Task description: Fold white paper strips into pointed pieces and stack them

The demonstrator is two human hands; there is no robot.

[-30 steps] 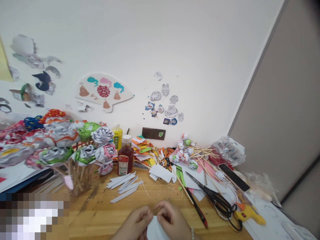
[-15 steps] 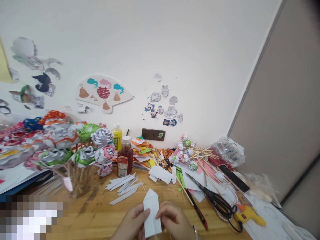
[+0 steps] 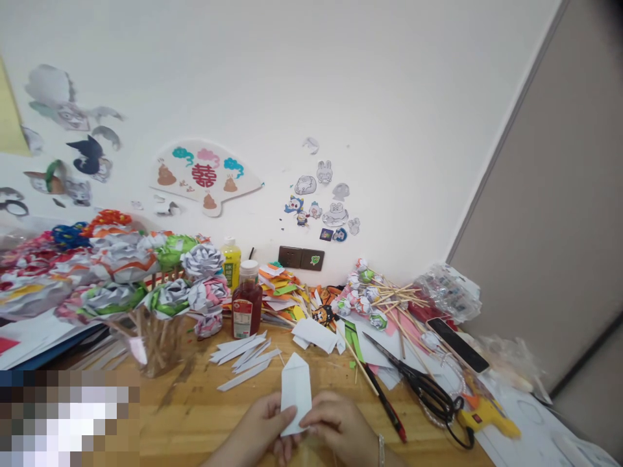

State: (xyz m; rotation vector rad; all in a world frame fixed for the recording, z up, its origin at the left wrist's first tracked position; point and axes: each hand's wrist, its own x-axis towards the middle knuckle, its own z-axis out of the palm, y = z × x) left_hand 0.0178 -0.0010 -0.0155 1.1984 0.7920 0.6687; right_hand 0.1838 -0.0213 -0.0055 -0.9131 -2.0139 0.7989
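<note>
White, pointed folded paper (image 3: 296,387), pinched in left hand (image 3: 264,416) and right hand (image 3: 339,418) toward the near edge of the brown wooden table (image 3: 187,405), creases best with sides aligned.

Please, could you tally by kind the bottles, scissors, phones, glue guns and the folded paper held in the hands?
Bottles, a yellow bottle and a red bottle: 2
Scissors: 1
Phone: 1
Glue gun: 1
Folded paper, held: 1
Total: 6
</note>
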